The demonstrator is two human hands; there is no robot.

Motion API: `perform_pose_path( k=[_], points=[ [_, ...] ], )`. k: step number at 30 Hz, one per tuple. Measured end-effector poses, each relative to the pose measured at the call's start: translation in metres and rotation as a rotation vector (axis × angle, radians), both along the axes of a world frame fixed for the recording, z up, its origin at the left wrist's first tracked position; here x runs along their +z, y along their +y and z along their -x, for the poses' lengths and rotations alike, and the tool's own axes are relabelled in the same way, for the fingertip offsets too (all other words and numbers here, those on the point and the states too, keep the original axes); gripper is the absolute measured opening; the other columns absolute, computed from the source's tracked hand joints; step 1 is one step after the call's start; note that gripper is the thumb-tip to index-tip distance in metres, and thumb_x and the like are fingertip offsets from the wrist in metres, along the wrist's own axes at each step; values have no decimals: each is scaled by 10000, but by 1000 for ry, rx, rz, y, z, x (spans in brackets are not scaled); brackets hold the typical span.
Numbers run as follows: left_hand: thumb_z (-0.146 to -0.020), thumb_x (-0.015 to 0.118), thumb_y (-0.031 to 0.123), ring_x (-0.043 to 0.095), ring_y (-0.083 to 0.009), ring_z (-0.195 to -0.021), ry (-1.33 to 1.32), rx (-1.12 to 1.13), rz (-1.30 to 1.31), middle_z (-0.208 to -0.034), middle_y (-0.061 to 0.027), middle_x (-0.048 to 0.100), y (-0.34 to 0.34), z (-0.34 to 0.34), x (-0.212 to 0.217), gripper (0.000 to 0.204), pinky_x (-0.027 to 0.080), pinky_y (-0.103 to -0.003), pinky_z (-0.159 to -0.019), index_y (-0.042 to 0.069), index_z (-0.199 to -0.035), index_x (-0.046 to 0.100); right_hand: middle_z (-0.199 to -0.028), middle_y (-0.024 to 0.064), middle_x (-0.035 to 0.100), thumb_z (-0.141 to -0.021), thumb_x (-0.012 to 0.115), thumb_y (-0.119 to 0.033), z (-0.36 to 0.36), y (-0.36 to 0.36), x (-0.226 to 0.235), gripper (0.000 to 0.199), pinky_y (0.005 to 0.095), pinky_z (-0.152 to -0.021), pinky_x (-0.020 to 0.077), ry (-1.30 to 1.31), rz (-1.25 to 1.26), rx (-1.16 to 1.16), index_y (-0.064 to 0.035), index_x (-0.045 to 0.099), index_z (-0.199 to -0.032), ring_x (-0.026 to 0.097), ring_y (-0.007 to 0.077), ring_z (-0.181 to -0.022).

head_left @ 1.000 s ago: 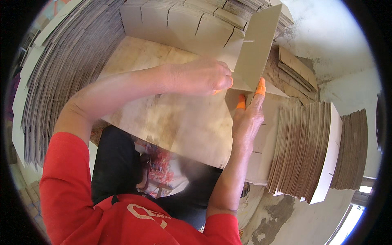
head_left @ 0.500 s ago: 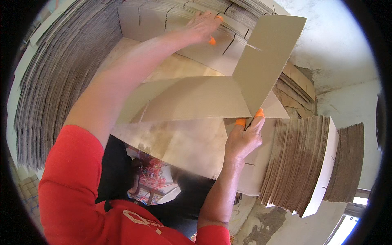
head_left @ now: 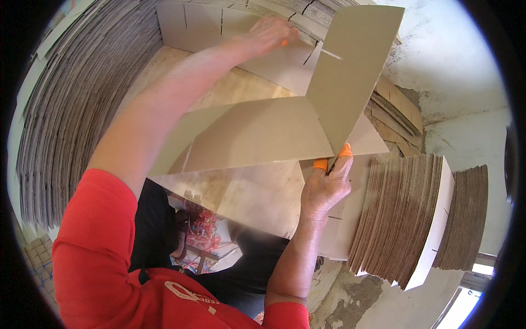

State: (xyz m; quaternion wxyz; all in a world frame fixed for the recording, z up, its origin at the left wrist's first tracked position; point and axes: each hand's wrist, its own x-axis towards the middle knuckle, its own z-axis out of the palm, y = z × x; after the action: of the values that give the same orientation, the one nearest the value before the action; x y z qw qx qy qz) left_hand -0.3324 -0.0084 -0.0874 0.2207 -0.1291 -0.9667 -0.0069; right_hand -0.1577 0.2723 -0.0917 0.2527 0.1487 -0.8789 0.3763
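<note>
My right hand [head_left: 327, 183] pinches two interlocked cardboard strips low at their crossing, with orange covers on its thumb and a finger. One long strip [head_left: 257, 131] reaches left below my left forearm; the other strip [head_left: 356, 66] slants up to the right. At the far side, my left hand [head_left: 272, 34] closes over the top edge of a slotted cardboard sheet [head_left: 241, 27] at the front of a stack. Its orange-covered thumb lies on the sheet's near face, while its other fingertips are hidden behind the edge.
A pale wooden board [head_left: 241, 189] lies under the strips. Tall piles of cardboard [head_left: 82, 104] rise along the left. More cardboard stacks [head_left: 397, 214] stand at the right, and loose pieces [head_left: 397, 115] lean by the stained wall [head_left: 460, 71]. Red strands [head_left: 203, 227] lie below the board.
My left fingers have closed over the sheet's edge, and the sheet's right part has tilted slightly away from the stack. The interlocked strips have shifted a little left and up.
</note>
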Motion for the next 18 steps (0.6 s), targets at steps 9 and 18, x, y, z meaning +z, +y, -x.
perform_pose_path(
  k=[9,18],
  points=[
    [-756,638,14,625,-299,-932,-69,-161,-13,-943,-100,641,24,-33,29,221,529,-411,-754,92,-960,670,-1166,186,655,-813,653,98,-3,6,8,503,305,-712,575,-22,-27,57,-12,519,-1285,711,244,-885],
    [-745,626,3,606,-276,-931,27,-164,-60,-868,-76,604,27,-35,27,226,524,-404,-727,72,-957,657,-973,178,699,-765,636,147,-13,17,26,633,323,-640,562,26,-54,46,-46,494,-1352,710,232,-761]
  ],
)
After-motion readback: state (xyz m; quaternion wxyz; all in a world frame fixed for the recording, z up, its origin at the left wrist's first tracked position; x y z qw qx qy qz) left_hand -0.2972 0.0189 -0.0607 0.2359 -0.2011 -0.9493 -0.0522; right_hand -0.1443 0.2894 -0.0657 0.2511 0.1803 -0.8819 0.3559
